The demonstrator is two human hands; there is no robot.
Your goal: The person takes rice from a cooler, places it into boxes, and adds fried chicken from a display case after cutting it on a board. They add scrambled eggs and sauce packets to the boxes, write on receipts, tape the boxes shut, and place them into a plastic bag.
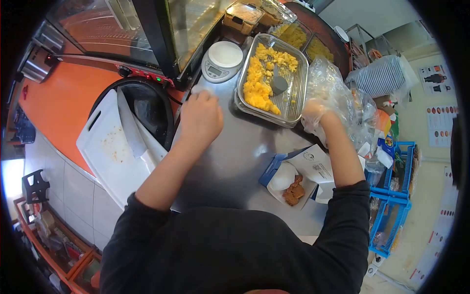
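Observation:
My left hand is closed over the steel counter, just below the kitchen scale; something whitish shows at its fingertips, too small to name. My right hand is at the clear plastic bags, by the right edge of the glass tray. Clear plastic covers its fingers, and whether they grip it is unclear. Inside the tray lie yellow chunks and a grey scoop. Below, an open paper box holds a white mound and brown pieces.
At the left, a knife lies on a white cutting board, partly over a black basin. A glass display case stands behind. Stacked lids and blue racks are at the right.

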